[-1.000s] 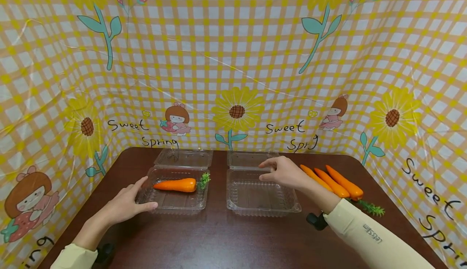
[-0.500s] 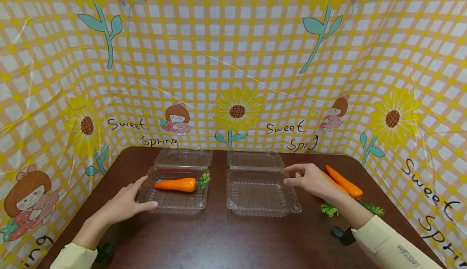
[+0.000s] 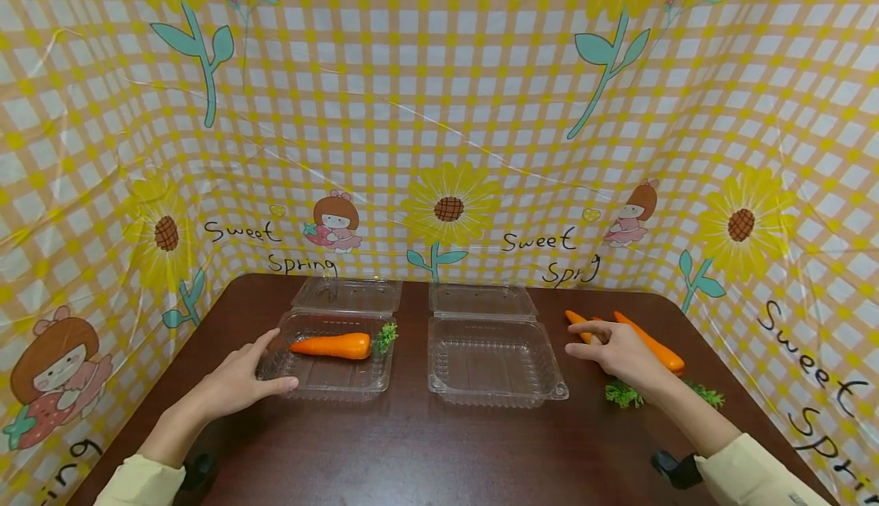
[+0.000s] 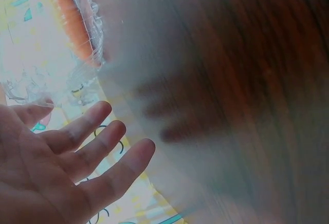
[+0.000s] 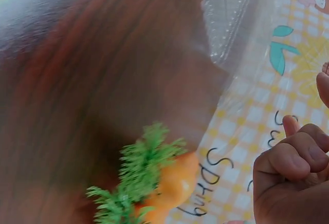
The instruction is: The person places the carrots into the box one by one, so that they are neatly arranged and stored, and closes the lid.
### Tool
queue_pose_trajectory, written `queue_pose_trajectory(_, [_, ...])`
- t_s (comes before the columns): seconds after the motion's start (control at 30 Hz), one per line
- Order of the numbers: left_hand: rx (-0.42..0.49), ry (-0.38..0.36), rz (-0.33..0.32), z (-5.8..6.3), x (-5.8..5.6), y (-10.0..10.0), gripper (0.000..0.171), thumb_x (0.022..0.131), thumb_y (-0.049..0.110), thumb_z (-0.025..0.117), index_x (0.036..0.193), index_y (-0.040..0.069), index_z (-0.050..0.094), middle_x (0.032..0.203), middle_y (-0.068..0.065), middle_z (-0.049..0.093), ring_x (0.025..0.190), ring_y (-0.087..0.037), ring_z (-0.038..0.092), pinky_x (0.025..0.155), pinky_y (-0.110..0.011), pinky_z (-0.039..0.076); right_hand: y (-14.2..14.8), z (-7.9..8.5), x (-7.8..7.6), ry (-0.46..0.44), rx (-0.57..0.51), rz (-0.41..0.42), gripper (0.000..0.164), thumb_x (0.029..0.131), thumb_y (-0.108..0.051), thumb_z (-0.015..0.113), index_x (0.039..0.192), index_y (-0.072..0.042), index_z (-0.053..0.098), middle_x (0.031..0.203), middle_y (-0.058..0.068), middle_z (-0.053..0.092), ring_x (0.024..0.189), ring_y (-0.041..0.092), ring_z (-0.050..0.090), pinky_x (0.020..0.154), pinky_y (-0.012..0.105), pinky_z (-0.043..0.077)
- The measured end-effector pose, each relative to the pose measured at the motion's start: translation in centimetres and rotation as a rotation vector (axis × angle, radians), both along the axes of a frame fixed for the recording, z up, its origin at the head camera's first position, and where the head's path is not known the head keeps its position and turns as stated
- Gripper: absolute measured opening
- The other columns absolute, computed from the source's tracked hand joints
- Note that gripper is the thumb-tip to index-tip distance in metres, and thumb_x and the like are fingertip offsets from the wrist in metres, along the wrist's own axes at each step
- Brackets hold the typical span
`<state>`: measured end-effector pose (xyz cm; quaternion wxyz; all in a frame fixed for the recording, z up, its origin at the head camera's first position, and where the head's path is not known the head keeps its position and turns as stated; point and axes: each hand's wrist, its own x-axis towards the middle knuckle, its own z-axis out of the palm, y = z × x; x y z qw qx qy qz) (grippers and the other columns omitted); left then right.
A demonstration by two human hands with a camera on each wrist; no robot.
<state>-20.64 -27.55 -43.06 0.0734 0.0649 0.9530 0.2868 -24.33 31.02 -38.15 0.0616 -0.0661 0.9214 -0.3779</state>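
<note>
A carrot (image 3: 332, 346) with a green leafy top lies in the left clear plastic clamshell box (image 3: 323, 393). My left hand (image 3: 230, 380) is at that box's left side, index finger and thumb spread along its edge. In the left wrist view its fingers (image 4: 118, 175) are extended and hold nothing. My right hand (image 3: 618, 353) hovers over the carrots (image 3: 655, 347) on the right, index finger and thumb apart, other fingers curled with nothing in them. It partly hides these carrots; their green tops (image 5: 146, 162) and thick orange ends show in the right wrist view.
A second clear clamshell box (image 3: 491, 395) stands right of the middle, lid folded back. The left box's lid (image 3: 346, 296) also lies back. A checked cloth (image 3: 439, 109) with sunflowers rises behind and beside the dark brown table (image 3: 412, 445).
My right hand has moved right, from over the right box to over the carrots. My left hand and the carrot in the left box have stayed in place.
</note>
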Motion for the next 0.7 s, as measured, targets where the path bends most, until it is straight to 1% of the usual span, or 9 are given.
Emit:
queue_pose_trajectory(0.1, [-0.002,0.002,-0.002,0.1,0.0,0.0,0.106,0.087,0.061,0.070,0.161,0.007,0.017,0.153,-0.036,0.033,0.140,-0.059,0.028,0.098,-0.075,0.035,0.8,-0.5,0.2,0.003,-0.027,-0.035,0.066,0.093,-0.041,0.072,0.140,0.001,0.056,0.144,0.036,0.046,0.064,0.038,0.050,0.050,0.032,0.035])
queue_pose_trajectory(0.13, [-0.002,0.003,-0.002,0.1,0.1,0.0,0.106,0.087,0.061,0.070,0.161,0.006,0.017,0.153,-0.036,0.033,0.140,-0.059,0.028,0.098,-0.075,0.035,1.0,-0.6,0.2,0.006,-0.033,-0.045,0.066,0.093,-0.041,0.072,0.141,0.001,0.055,0.127,0.033,0.057,0.062,0.031,0.052,0.049,0.031,0.035])
queue_pose_trajectory(0.17, [-0.002,0.003,-0.003,0.1,0.1,0.1,0.106,0.087,0.061,0.070,0.161,0.006,0.017,0.153,-0.036,0.033,0.140,-0.059,0.028,0.098,-0.075,0.035,1.3,-0.7,0.2,0.008,-0.035,-0.059,0.067,0.092,-0.041,0.073,0.141,0.001,0.055,0.104,0.027,0.062,0.051,0.024,0.038,0.048,0.030,0.034])
queue_pose_trajectory(0.2, [-0.002,0.003,-0.003,0.1,0.1,0.1,0.106,0.087,0.061,0.070,0.161,0.006,0.017,0.153,-0.036,0.033,0.140,-0.059,0.028,0.098,-0.075,0.035,1.5,-0.9,0.3,0.008,-0.036,-0.068,0.069,0.092,-0.042,0.073,0.141,0.002,0.054,0.085,0.021,0.056,0.052,0.022,0.033,0.047,0.029,0.034])
queue_pose_trajectory(0.27, [-0.002,0.005,-0.005,0.2,0.1,0.1,0.106,0.087,0.061,0.070,0.160,0.006,0.017,0.153,-0.036,0.034,0.140,-0.059,0.028,0.098,-0.075,0.035,1.9,-1.1,0.4,0.011,-0.035,-0.083,0.070,0.091,-0.043,0.073,0.142,0.002,0.054,0.083,0.024,0.054,0.059,0.022,0.037,0.046,0.029,0.028])
queue_pose_trajectory(0.33, [-0.002,0.004,-0.005,0.2,0.1,0.1,0.106,0.087,0.061,0.070,0.160,0.006,0.017,0.153,-0.036,0.034,0.140,-0.059,0.028,0.098,-0.075,0.035,2.3,-1.3,0.6,0.011,-0.013,-0.085,0.073,0.092,-0.046,0.071,0.143,0.003,0.052,0.101,0.033,0.058,0.077,0.032,0.052,0.052,0.027,0.033])
queue_pose_trajectory(0.43, [-0.003,0.004,-0.005,0.1,0.0,0.1,0.106,0.087,0.061,0.069,0.160,0.006,0.017,0.153,-0.037,0.033,0.140,-0.059,0.029,0.098,-0.075,0.035,3.0,-1.7,0.7,0.014,0.020,-0.106,0.076,0.093,-0.049,0.070,0.144,0.003,0.051,0.130,0.037,0.052,0.095,0.036,0.054,0.058,0.028,0.036])
queue_pose_trajectory(0.57, [-0.004,0.001,-0.004,0.1,0.0,0.0,0.106,0.087,0.061,0.069,0.160,0.006,0.017,0.152,-0.037,0.034,0.139,-0.059,0.029,0.098,-0.075,0.036,3.8,-2.3,0.5,-0.006,0.027,-0.146,0.078,0.093,-0.051,0.069,0.145,0.003,0.050,0.080,0.010,0.049,0.060,0.017,0.037,0.053,0.030,0.030])
queue_pose_trajectory(0.7, [-0.002,0.001,-0.004,0.0,0.0,0.0,0.106,0.087,0.061,0.069,0.160,0.006,0.017,0.152,-0.037,0.034,0.139,-0.059,0.029,0.098,-0.074,0.036,4.5,-2.6,0.3,-0.032,0.035,-0.172,0.082,0.092,-0.055,0.067,0.146,0.003,0.048,0.094,0.017,0.056,0.064,0.015,0.039,0.054,0.030,0.031])
